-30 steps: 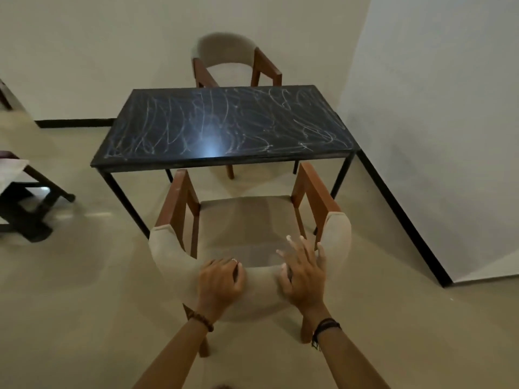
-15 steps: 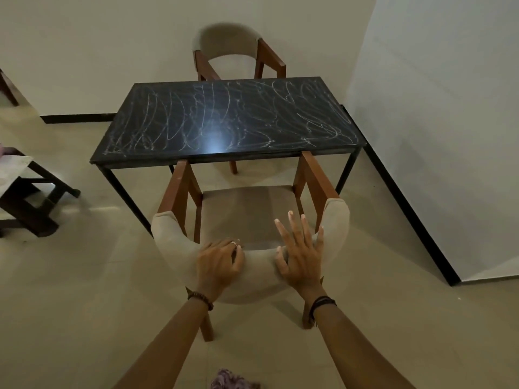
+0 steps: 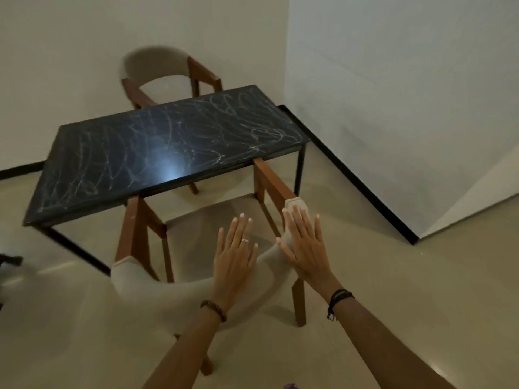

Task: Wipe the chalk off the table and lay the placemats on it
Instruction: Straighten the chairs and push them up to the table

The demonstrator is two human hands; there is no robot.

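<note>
black table (image 3: 157,153) at twelve o'clock, white chalk scribbles (image 3: 252,130) all over its top. left hand (image 3: 234,255) and right hand (image 3: 306,245), fingers straight and spread, holding nothing, over the padded chair back (image 3: 146,287).

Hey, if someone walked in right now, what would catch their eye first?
The black table in the middle, its top scrawled all over with white chalk. Next, the left hand and right hand, fingers spread, at the padded back of the near chair tucked against it.

I see my left hand (image 3: 234,256) and right hand (image 3: 304,244) flat, fingers straight, over the beige padded wooden chair (image 3: 157,287) before the chalk-scribbled black rectangular table (image 3: 157,153).
</note>
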